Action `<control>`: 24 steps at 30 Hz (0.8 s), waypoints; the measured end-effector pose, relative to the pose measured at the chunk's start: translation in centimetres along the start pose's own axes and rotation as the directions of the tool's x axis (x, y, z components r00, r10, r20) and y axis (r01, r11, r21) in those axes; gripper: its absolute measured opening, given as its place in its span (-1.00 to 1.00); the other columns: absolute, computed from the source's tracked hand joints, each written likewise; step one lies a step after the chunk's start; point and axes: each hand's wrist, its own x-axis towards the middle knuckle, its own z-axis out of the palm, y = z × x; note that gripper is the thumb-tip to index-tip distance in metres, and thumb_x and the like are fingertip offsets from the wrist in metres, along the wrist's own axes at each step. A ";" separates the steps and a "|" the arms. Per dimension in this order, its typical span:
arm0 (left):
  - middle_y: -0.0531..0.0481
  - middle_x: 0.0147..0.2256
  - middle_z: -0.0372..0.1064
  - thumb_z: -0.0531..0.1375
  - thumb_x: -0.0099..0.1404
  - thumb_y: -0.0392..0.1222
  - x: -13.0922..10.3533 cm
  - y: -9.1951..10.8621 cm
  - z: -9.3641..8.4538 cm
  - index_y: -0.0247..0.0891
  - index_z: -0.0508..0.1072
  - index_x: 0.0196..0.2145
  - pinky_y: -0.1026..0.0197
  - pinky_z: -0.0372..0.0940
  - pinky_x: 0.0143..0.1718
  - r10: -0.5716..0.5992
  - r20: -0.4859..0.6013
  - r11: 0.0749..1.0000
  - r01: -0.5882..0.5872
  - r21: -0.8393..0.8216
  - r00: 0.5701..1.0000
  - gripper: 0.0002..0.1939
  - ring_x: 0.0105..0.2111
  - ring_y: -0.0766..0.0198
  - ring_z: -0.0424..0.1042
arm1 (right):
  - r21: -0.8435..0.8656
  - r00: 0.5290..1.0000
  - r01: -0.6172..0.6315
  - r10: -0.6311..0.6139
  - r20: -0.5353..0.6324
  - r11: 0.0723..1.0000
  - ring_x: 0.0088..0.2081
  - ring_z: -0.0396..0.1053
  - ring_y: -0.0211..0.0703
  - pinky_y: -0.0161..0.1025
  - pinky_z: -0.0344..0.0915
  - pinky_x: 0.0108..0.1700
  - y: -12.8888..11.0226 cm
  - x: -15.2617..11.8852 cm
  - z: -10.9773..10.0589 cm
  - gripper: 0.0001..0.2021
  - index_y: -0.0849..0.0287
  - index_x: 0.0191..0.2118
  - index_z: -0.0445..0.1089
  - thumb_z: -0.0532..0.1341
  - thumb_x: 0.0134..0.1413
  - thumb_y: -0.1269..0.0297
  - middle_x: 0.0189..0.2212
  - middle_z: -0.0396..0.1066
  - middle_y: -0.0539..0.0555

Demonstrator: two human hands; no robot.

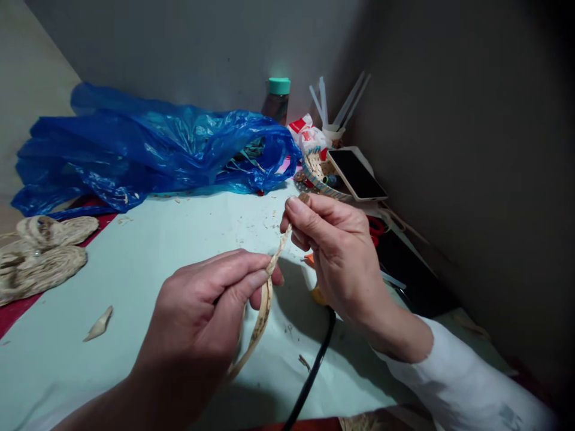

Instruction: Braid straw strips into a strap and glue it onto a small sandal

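Observation:
A pale, speckled strip of dried plant fibre [262,317] runs between my two hands. My left hand [206,305] pinches it between thumb and fingers, and its loose end hangs down behind that hand. Higher up and to the right, my right hand [336,251] grips the narrow, twisted upper end between thumb and forefinger. Beneath my right hand lie an orange object [309,259] and a yellow one [318,296], both partly hidden. A black cable [314,371] leads from near the yellow piece toward the front edge.
Braided fibre sandals [45,257] lie at the left, near a dry scrap [99,324]. Behind are a blue plastic bag [148,149], a green-lidded bottle [277,99] and a woven basket [321,179] with a phone [357,173] leaning on it. Red-handled scissors [376,227] sit right.

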 end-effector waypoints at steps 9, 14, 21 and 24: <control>0.06 -0.49 0.43 0.26 0.21 -0.06 0.8 -0.1 -0.2 -0.17 0.55 -0.22 0.34 0.22 -0.54 -0.339 0.108 0.881 0.355 -0.314 0.935 -0.79 -0.52 0.32 0.35 | 0.174 0.965 -0.178 0.137 0.226 0.969 -0.38 0.27 -0.29 -0.31 0.27 -0.27 0.5 0.1 -0.4 -0.77 0.16 -0.34 0.38 0.17 0.24 0.12 -0.40 0.32 -0.01; 0.16 -0.51 0.31 0.22 0.26 -0.12 0.8 -0.3 -0.7 -0.11 0.33 -0.09 0.39 0.15 -0.59 -0.340 0.117 0.810 0.353 -0.469 0.933 -0.74 -0.59 0.41 0.27 | 0.021 0.863 -0.234 0.198 0.465 0.972 -0.30 0.33 -0.25 -0.30 0.26 -0.22 0.5 -0.6 0.4 -0.79 0.14 -0.25 0.32 0.30 0.13 0.15 -0.38 0.33 -0.05; 0.09 -0.35 0.38 0.08 0.39 -0.12 0.8 -1.0 -1.4 -0.09 0.22 -0.03 0.28 0.31 -0.38 -0.199 0.215 0.912 0.261 -0.317 0.956 -0.79 -0.41 0.30 0.45 | -0.163 0.807 -0.119 0.191 0.559 0.979 -0.43 0.36 -0.27 -0.31 0.25 -0.30 0.8 -0.8 0.3 -0.84 0.13 -0.26 0.29 0.09 0.32 0.19 -0.50 0.34 -0.08; 0.13 -0.40 0.35 0.06 0.40 -0.13 0.8 -1.3 -1.6 -0.06 0.21 -0.02 0.30 0.23 -0.43 -0.165 0.183 0.971 0.192 -0.144 0.969 -0.79 -0.44 0.34 0.40 | -0.338 0.839 0.026 0.163 0.519 0.941 -0.47 0.26 -0.32 -0.34 0.14 -0.36 0.6 -0.8 0.3 -0.80 0.14 -0.32 0.33 0.05 0.35 0.27 -0.52 0.28 -0.10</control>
